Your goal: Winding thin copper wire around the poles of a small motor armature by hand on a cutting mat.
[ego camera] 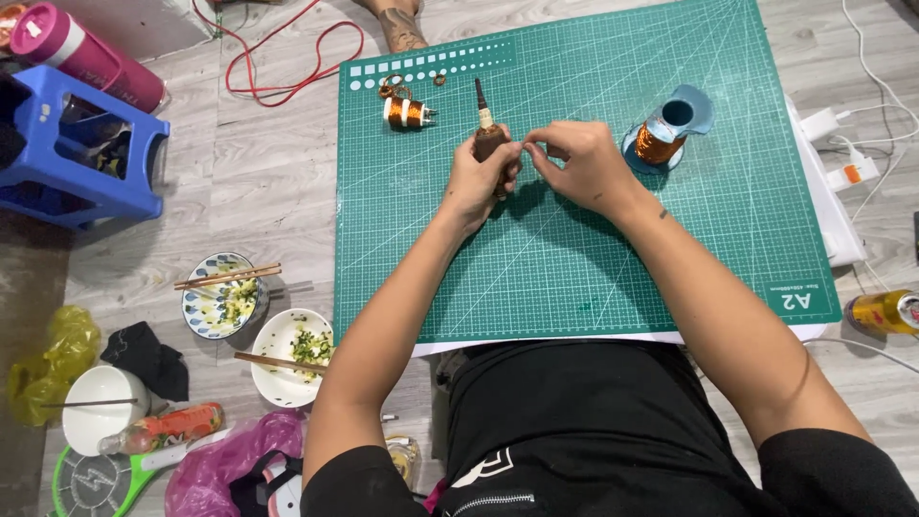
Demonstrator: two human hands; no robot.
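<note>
My left hand grips a brown wooden-handled tool whose thin tip points away from me, over the green cutting mat. My right hand is beside it, fingertips pinched together close to the tool's handle; whether they hold a thin wire I cannot tell. A small coil of copper wire on a bobbin lies beyond my left hand. A blue spool of copper wire stands to the right of my right hand.
On the floor at the left stand bowls with chopsticks, a white bowl, a blue plastic stool, a pink flask and plastic bags. A yellow can and white chargers with cables lie at the right. Another person's foot is beyond the mat.
</note>
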